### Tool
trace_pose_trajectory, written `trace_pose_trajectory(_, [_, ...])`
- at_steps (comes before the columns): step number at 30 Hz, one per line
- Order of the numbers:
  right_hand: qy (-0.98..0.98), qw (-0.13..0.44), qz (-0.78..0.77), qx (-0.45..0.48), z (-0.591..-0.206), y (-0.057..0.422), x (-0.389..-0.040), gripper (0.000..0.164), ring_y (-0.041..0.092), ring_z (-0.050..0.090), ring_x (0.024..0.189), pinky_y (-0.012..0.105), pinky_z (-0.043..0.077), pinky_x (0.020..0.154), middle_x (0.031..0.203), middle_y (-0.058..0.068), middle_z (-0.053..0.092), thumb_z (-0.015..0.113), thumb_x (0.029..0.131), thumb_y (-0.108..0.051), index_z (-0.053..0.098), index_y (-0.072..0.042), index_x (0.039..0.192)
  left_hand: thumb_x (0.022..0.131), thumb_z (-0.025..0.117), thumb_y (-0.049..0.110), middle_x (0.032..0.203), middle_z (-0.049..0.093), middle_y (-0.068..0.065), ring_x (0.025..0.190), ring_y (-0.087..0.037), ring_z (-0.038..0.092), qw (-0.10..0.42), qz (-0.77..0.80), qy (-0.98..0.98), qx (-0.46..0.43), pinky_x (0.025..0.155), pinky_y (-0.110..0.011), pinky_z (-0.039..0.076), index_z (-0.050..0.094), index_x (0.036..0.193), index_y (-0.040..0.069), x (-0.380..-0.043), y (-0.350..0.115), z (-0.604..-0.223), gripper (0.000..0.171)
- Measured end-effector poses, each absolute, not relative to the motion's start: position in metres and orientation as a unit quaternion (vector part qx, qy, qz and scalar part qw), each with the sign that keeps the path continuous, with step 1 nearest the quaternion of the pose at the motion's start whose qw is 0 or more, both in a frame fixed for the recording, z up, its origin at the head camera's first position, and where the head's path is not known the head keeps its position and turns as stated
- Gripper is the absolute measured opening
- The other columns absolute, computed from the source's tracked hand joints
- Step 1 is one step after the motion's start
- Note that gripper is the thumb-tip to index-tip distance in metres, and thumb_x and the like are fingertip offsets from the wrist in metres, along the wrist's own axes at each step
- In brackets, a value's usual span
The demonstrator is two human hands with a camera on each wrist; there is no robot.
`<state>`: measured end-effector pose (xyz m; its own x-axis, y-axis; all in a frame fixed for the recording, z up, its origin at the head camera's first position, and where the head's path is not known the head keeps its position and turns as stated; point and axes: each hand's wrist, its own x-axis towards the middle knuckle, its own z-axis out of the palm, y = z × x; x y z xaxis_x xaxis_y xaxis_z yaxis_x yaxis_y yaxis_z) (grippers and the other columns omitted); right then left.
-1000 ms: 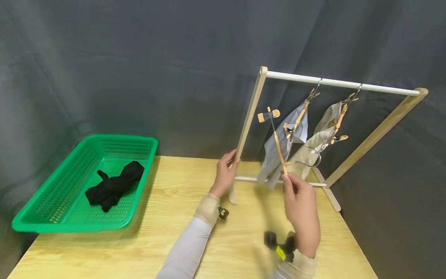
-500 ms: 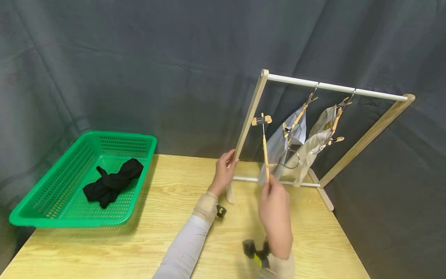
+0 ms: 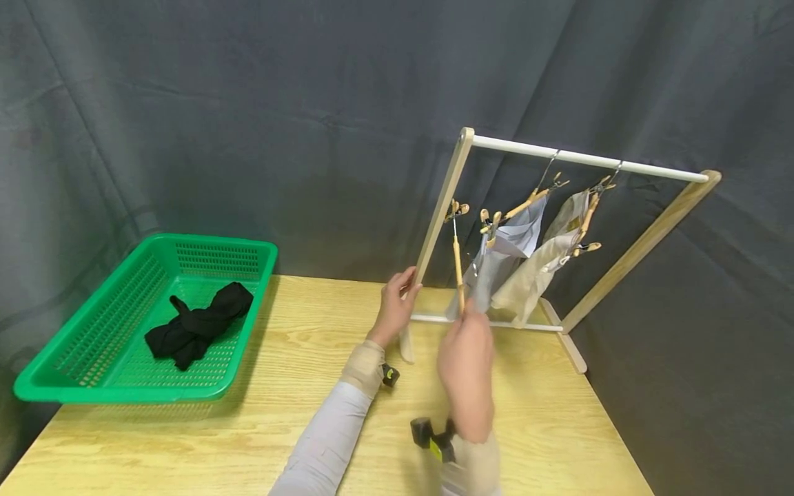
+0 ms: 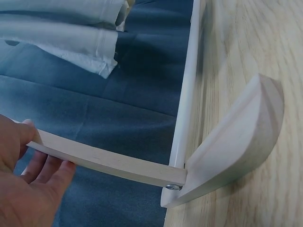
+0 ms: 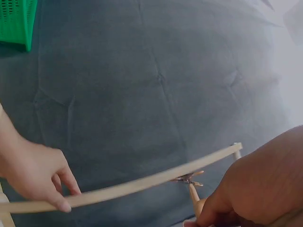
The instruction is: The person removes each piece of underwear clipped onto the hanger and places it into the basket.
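My left hand grips the left post of a small wooden clothes rack low down; in the left wrist view, thumb and fingers are round the post. My right hand, blurred, pinches one end of a wooden clip hanger just right of that post. Its far clip is up near the post, and no garment shows on it. Behind it, a light grey garment hangs from a second clip hanger, turned askew. Farther right, a beige garment hangs from a third hanger.
The rack's white top rail runs to its right post. A green basket stands on the left of the wooden table, with a black cloth inside. A dark curtain stands behind.
My right hand has moved left with the hanger, towards the left post. The grey garment's hanger has swung round, its near end now farther left. The left hand keeps its grip.
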<state>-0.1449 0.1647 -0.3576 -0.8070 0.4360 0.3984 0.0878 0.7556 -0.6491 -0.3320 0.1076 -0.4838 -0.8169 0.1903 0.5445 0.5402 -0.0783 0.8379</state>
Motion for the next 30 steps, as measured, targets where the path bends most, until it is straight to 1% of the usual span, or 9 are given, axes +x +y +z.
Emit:
trace_pose_trajectory(4, [-0.903, 0.239, 0.326, -0.146, -0.353, 0.161, -0.163, 0.035, 0.045, 0.064, 0.094, 0.052, 0.059, 0.076, 0.112, 0.032, 0.061, 0.042, 0.104, -0.003, 0.050, 0.013, 0.134, 0.100, 0.061, 0.005, 0.120, 0.061, -0.025, 0.119, -0.039, 0.062, 0.125, -0.679, -0.668, -0.278, 0.108, -0.044, 0.049, 0.053, 0.142, -0.006, -0.333, 0.106, -0.484, 0.044])
trace_pose_trajectory(6, [-0.906, 0.225, 0.328, -0.144, -0.350, 0.161, -0.172, 0.043, 0.048, 0.062, 0.101, 0.053, 0.058, 0.082, 0.121, 0.036, 0.056, 0.039, 0.105, -0.004, 0.040, 0.015, 0.144, 0.100, 0.061, 0.005, 0.121, 0.060, -0.024, 0.120, -0.039, 0.061, 0.122, -0.676, -0.669, -0.282, 0.108, -0.041, 0.048, 0.052, 0.143, -0.006, -0.334, 0.106, -0.485, 0.045])
trace_pose_trajectory(8, [-0.908, 0.216, 0.329, -0.143, -0.346, 0.161, -0.181, 0.049, 0.049, 0.059, 0.107, 0.054, 0.056, 0.089, 0.127, 0.039, 0.052, 0.038, 0.104, -0.002, 0.032, 0.017, 0.148, 0.100, 0.061, 0.005, 0.121, 0.060, -0.024, 0.120, -0.038, 0.061, 0.122, -0.673, -0.672, -0.285, 0.108, -0.037, 0.048, 0.051, 0.143, -0.006, -0.335, 0.106, -0.485, 0.045])
trace_pose_trajectory(11, [-0.907, 0.212, 0.333, -0.145, -0.341, 0.161, -0.192, 0.052, 0.048, 0.056, 0.110, 0.055, 0.054, 0.093, 0.128, 0.039, 0.050, 0.040, 0.101, 0.001, 0.030, 0.017, 0.150, 0.099, 0.061, 0.003, 0.120, 0.060, -0.025, 0.120, -0.039, 0.062, 0.122, -0.674, -0.671, -0.284, 0.107, -0.034, 0.049, 0.052, 0.142, -0.006, -0.335, 0.106, -0.486, 0.045])
trace_pose_trajectory(15, [-0.903, 0.214, 0.340, -0.152, -0.332, 0.161, -0.200, 0.051, 0.048, 0.054, 0.112, 0.058, 0.051, 0.095, 0.127, 0.036, 0.049, 0.041, 0.098, 0.003, 0.035, 0.013, 0.148, 0.098, 0.062, 0.001, 0.121, 0.061, -0.024, 0.119, -0.038, 0.062, 0.118, -0.675, -0.674, -0.278, 0.106, -0.034, 0.049, 0.053, 0.142, -0.005, -0.334, 0.106, -0.485, 0.045])
trace_pose_trajectory(18, [-0.904, 0.215, 0.339, -0.147, -0.324, 0.162, -0.204, 0.049, 0.047, 0.053, 0.112, 0.057, 0.050, 0.097, 0.125, 0.033, 0.050, 0.040, 0.097, 0.003, 0.039, 0.014, 0.145, 0.098, 0.062, 0.001, 0.121, 0.061, -0.023, 0.119, -0.037, 0.062, 0.115, -0.671, -0.678, -0.275, 0.106, -0.033, 0.049, 0.053, 0.142, -0.004, -0.333, 0.107, -0.486, 0.045])
trace_pose_trajectory(23, [-0.908, 0.205, 0.345, -0.121, -0.315, 0.157, -0.210, 0.060, 0.046, 0.052, 0.115, 0.054, 0.047, 0.103, 0.124, 0.033, 0.052, 0.042, 0.094, 0.005, 0.026, 0.018, 0.151, 0.098, 0.061, -0.001, 0.121, 0.061, -0.022, 0.118, -0.035, 0.063, 0.121, -0.665, -0.682, -0.280, 0.106, -0.032, 0.050, 0.054, 0.142, -0.002, -0.334, 0.107, -0.487, 0.045])
trace_pose_trajectory(27, [-0.908, 0.196, 0.350, -0.123, -0.312, 0.149, -0.215, 0.068, 0.045, 0.052, 0.120, 0.054, 0.044, 0.109, 0.130, 0.034, 0.049, 0.042, 0.093, 0.003, 0.016, 0.016, 0.154, 0.100, 0.059, 0.000, 0.122, 0.061, -0.022, 0.118, -0.035, 0.063, 0.130, -0.658, -0.685, -0.285, 0.104, -0.029, 0.050, 0.053, 0.142, -0.004, -0.335, 0.107, -0.489, 0.043])
trace_pose_trajectory(30, [-0.907, 0.198, 0.347, -0.132, -0.309, 0.145, -0.218, 0.069, 0.044, 0.054, 0.115, 0.054, 0.046, 0.106, 0.136, 0.035, 0.044, 0.041, 0.096, 0.001, 0.011, 0.013, 0.156, 0.101, 0.057, -0.001, 0.121, 0.062, -0.023, 0.117, -0.036, 0.063, 0.138, -0.659, -0.682, -0.287, 0.103, -0.028, 0.052, 0.055, 0.141, -0.005, -0.335, 0.106, -0.489, 0.040])
